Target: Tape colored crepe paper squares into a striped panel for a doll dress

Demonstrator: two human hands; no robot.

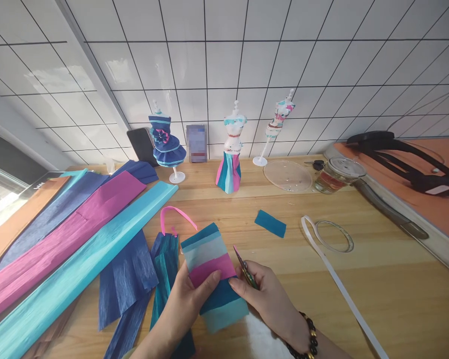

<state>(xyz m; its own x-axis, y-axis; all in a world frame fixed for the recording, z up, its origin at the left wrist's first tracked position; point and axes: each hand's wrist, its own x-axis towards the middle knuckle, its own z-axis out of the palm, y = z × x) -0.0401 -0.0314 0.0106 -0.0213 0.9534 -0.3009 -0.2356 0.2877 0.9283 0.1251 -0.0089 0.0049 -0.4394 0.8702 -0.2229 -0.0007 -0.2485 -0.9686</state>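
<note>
A panel of striped crepe paper (209, 254) in teal, pale blue and pink is held up over the table. My left hand (194, 294) is closed on its left side, the thumb lying across the pink stripe. Small pointed scissors (247, 269) sit in my right hand (264, 291), blades pointing up and away. The thumb of that hand also touches the panel's right edge. Below and left of the panel lie teal pleated crepe paper (166, 264) and a curved pink strip (175, 210). A teal paper rectangle (270, 224) rests flat beyond my right hand.
Long crepe paper sheets, including a pink one (78, 214), cover the left side. Along the wall stand a blue-dressed mannequin (164, 139), one with a striped skirt (230, 172), and another (280, 117). A white ribbon (344, 284), tape roll (335, 236) and jar (338, 175) lie right.
</note>
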